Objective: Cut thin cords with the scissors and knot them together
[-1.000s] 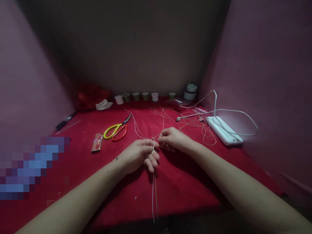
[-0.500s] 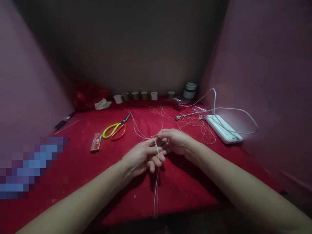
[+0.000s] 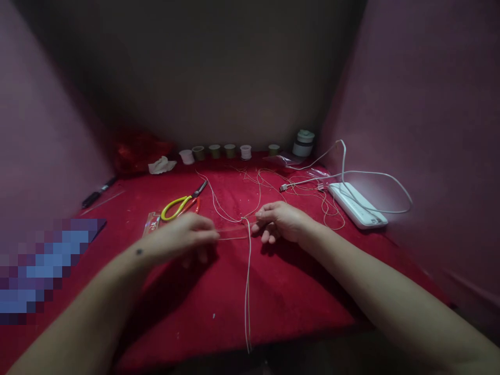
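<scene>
Thin pale cords (image 3: 248, 271) run down the middle of the red cloth and hang at its front edge, meeting other strands at a small junction near my right fingertips. My right hand (image 3: 279, 221) is closed in a pinch on a cord just right of that junction. To the left, my left hand (image 3: 183, 234) is smeared by motion, its fingers together on a fine cord that stretches across toward the junction. Behind that hand lie scissors (image 3: 175, 207) with one yellow and one red handle, and a small clear-and-red packet (image 3: 152, 223) that it partly covers.
Several small spools (image 3: 214, 151) line the back beside a lidded jar (image 3: 303, 144). A white power bank (image 3: 357, 205) with a white cable (image 3: 375, 173) sits at right, near tangled cord (image 3: 330, 208). Crumpled tissue (image 3: 162, 165) and a black pen-like tool (image 3: 97, 194) are at left.
My left hand has moved left, away from my right hand, drawing a cord out sideways. My right hand stays near the junction. The scissors and packet are now partly covered.
</scene>
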{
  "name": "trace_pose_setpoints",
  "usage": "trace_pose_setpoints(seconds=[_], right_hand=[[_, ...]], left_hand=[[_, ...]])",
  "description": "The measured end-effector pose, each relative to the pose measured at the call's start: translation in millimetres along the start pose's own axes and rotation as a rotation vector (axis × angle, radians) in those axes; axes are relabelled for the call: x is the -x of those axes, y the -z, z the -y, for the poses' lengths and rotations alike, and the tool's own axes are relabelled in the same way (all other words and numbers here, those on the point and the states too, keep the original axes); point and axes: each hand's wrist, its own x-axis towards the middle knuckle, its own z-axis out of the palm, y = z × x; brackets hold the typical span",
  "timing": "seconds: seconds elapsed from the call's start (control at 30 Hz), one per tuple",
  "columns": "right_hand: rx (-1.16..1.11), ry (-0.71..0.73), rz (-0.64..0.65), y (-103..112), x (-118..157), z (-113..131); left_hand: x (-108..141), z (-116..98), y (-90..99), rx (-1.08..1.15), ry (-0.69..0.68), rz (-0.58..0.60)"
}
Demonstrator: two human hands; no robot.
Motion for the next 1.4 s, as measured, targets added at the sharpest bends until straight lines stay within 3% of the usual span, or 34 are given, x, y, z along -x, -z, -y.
trace_pose_setpoints(seconds=[0.1,0.2,0.33,0.4,0.53,0.63,0.9,1.13,1.4], right_hand=[[0.02,0.06,-0.071,-1,-1,-1],[-0.009,0.098,-0.116,-4,-3,-3],[-0.053,0.159,-0.127,-7,-5,-5],[-0.076,0.191,-0.122,-9,-6,-5],[-0.19,0.166,-0.087,-12,-6,-6],[-0.3,0.13,0.001,-11,-6,-6],[-0.324,0.072,0.126,-11,-8,-7],[-0.213,0.064,0.089,-15,-10,-10],[-0.149,0.117,-0.007,-23,-8,-10]], left_hand=[[16,12,39.1,-0.002,-0.071,-0.27],[23,15,51.5,0.142,-0.079,-0.368],[9,10,28.9,0.04,-0.031,-0.276],[-2,7,13.5,-0.087,-0.089,-0.242],[-10,2,-5.1,-0.247,-0.273,-0.45],[-10,-1,-12.5,-0.252,-0.325,-0.546],[-29,1,-32.0,-0.302,-0.463,-0.54],[-40,8,-42.8,-0.445,-0.58,-0.651],[-45,8,-45.0,-0.556,-0.587,-0.638]])
